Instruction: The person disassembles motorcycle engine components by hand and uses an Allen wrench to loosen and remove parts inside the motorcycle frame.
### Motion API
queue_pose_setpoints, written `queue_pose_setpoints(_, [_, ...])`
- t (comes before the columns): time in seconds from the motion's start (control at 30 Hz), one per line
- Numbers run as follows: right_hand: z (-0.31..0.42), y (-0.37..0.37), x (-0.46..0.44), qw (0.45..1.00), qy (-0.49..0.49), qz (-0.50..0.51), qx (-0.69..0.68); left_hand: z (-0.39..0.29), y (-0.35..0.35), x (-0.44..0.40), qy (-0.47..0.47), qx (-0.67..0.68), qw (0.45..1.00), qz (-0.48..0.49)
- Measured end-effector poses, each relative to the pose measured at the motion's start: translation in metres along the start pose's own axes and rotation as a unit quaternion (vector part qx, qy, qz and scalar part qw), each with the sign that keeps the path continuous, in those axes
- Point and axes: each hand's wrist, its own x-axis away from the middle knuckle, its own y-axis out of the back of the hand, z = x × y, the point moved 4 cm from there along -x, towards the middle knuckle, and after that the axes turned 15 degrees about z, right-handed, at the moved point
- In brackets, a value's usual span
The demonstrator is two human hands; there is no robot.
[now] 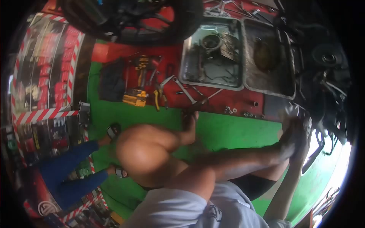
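Both of my hands are close together at the right, beside the dark motorcycle parts (325, 83). My left hand (291, 140) reaches across from the left; its fingers are dark and smeared. My right hand (304, 131) is just to its right, pointing up the view, its fingers blurred too. A shiny, crinkled silvery thing (293, 110) shows just above them; whether either hand holds it is unclear. Left of the hands, small metal parts (249, 114) lie on the red mat (216, 104).
Two metal trays (240, 87) (268, 90) hold parts and dark liquid. A yellow-black power tool (135, 97), pliers (157, 100) and wrenches (184, 90) lie on the mat. A wheel (133, 22) is above. Another person (72, 182) in blue trousers is at left, near shelves.
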Motion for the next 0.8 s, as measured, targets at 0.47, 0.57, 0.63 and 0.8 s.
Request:
queue_pose_setpoints(0.47, [0.0,0.009,-0.021,0.781,0.177,-0.257,0.541,0.03,0.117,0.004,0.005,0.431,0.902,0.029])
queue_pose_setpoints(0.57, [-0.006,-0.002,-0.027,0.727,0.199,-0.305,0.582,0.017,0.112,-0.002,0.015,0.679,0.733,0.038])
queue_pose_setpoints(0.63, [-0.009,-0.007,-0.031,0.701,0.217,-0.326,0.596,0.023,0.119,0.003,0.019,0.715,0.699,0.009])
queue_pose_setpoints(0.8, [-0.009,-0.011,-0.035,0.667,0.221,-0.343,0.623,0.044,0.119,0.02,-0.01,0.708,0.706,0.027])
